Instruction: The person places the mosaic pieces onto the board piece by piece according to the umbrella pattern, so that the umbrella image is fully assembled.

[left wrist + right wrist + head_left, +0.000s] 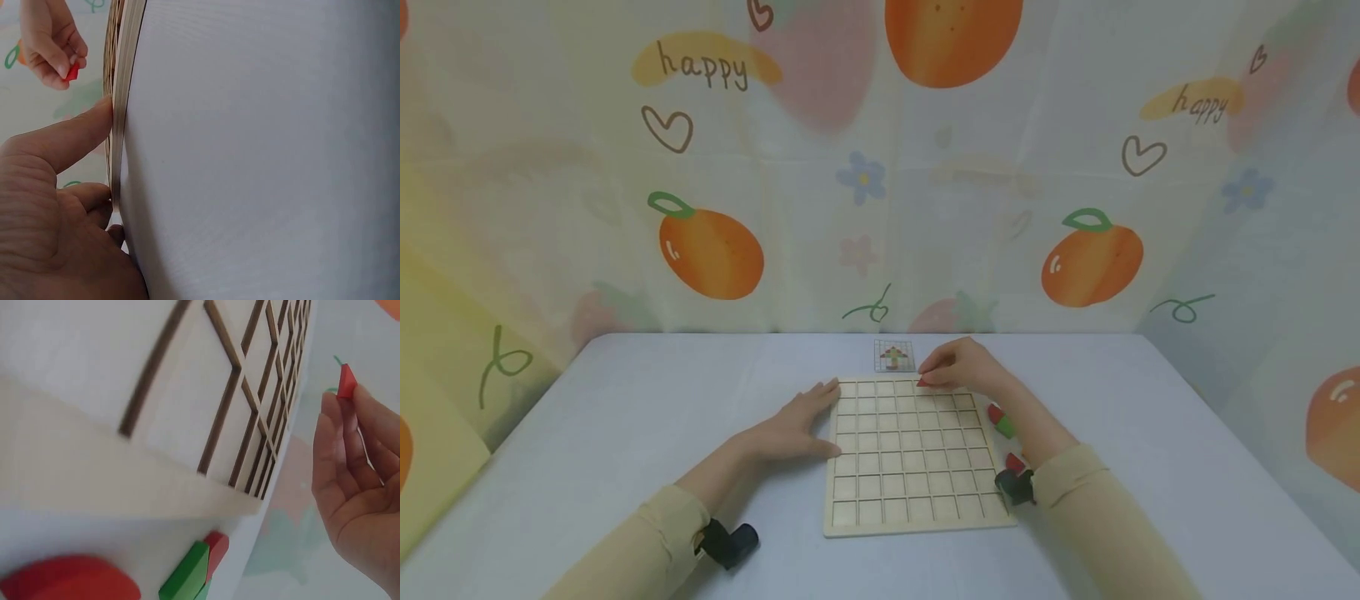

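Observation:
A pale wooden grid board point(891, 462) lies on the white table. Along its left edge rests my left hand point(790, 427), with thumb and fingertips touching the rim; in the left wrist view the thumb point(81, 134) presses the board's side point(128, 56). Over the board's far right part, my right hand point(966, 367) pinches a small red block point(923, 382) between thumb and fingers. The right wrist view shows this red block point(346, 381) as triangular, held above the board's surface.
Right of the board lie red and green blocks point(187, 572), partly behind the right forearm, and a larger red piece point(72, 578). Beyond the far edge is a small picture card point(894, 356) with a gridded coloured figure. A printed curtain point(925, 208) hangs behind the table.

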`<action>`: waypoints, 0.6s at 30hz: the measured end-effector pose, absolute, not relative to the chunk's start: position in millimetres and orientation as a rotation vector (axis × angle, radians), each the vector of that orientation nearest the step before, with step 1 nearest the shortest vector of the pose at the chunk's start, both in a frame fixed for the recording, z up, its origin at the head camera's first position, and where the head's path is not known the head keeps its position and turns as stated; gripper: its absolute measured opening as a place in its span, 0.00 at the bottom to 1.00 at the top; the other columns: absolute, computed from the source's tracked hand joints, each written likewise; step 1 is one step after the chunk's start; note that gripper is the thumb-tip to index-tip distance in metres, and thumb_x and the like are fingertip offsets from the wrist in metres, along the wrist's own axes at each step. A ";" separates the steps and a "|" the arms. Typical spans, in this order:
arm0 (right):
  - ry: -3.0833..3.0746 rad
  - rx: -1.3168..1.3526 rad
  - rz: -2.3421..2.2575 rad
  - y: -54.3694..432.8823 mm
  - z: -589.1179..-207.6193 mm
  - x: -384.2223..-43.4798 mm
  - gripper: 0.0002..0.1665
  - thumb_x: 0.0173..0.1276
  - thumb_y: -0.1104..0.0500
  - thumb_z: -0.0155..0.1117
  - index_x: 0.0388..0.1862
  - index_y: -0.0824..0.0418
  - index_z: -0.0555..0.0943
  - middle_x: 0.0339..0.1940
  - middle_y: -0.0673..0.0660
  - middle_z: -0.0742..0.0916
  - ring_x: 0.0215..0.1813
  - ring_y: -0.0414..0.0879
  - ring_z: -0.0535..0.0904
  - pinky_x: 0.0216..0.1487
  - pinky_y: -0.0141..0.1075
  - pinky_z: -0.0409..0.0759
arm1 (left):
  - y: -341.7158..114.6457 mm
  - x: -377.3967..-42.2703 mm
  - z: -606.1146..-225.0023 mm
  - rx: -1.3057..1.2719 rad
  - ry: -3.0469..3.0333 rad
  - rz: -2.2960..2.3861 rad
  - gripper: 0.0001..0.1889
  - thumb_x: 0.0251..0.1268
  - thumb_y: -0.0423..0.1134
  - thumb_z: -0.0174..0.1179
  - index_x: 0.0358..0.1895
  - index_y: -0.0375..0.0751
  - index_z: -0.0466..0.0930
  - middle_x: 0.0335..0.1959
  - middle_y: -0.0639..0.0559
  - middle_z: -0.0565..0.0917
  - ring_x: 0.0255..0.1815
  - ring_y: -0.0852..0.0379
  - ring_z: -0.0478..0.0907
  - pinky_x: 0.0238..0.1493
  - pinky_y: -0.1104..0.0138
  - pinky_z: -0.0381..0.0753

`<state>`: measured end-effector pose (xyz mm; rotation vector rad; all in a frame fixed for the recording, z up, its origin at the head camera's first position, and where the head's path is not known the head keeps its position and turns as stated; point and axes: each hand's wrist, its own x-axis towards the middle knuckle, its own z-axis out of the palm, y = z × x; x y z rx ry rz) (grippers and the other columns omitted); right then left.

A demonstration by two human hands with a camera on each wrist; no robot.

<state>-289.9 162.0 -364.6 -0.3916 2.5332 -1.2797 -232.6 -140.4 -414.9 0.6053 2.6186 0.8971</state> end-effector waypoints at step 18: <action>2.643 -0.450 -1.033 136.2 -369.7 -281.6 0.05 0.62 0.59 0.71 0.37 0.58 0.88 0.35 0.52 0.91 0.39 0.39 0.80 0.45 0.29 0.77 | -139.6 -230.0 -410.7 0.609 2.612 0.894 0.49 0.59 0.46 0.66 0.79 0.35 0.48 0.83 0.44 0.45 0.84 0.39 0.38 0.84 0.45 0.38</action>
